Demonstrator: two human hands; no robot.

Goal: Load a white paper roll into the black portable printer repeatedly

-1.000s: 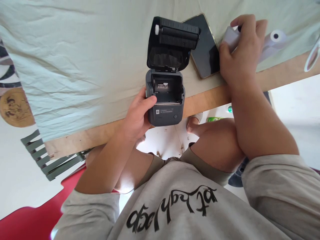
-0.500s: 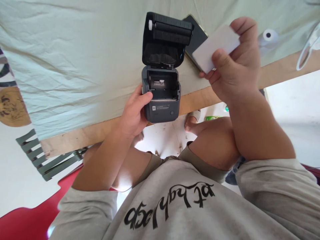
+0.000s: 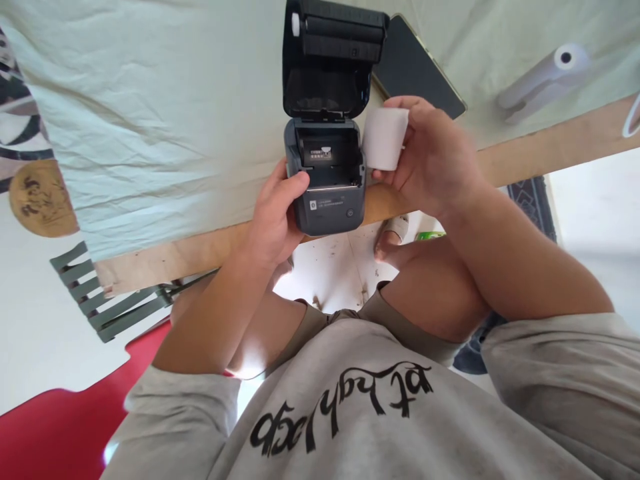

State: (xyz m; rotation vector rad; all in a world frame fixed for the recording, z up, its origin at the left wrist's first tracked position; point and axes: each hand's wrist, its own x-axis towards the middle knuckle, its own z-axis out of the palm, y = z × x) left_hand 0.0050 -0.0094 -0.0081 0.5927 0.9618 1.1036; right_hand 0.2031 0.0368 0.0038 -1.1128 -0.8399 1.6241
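A dark grey label printer (image 3: 330, 212) sits at the table's near edge, its black lid (image 3: 327, 87) swung up and its paper bay bare. My left hand (image 3: 280, 220) grips the printer's left side, thumb over the rim of the bay. Just right of the bay, my right hand (image 3: 435, 150) holds a white paper roll (image 3: 385, 139), fingers closed round its far side. Whether the roll touches the printer I cannot tell.
A dark smartphone (image 3: 419, 70) lies behind my right hand. Farther right is a long white roll (image 3: 545, 80) on the pale green cloth (image 3: 190, 113). The wooden table edge (image 3: 200, 250) runs above my knees. A green slatted chair (image 3: 95, 293) and a red seat (image 3: 65, 420) are at left.
My right hand has brought the paper roll down and left to the printer's right side, turning it more upright. My left hand still holds the printer. The view has shifted slightly.
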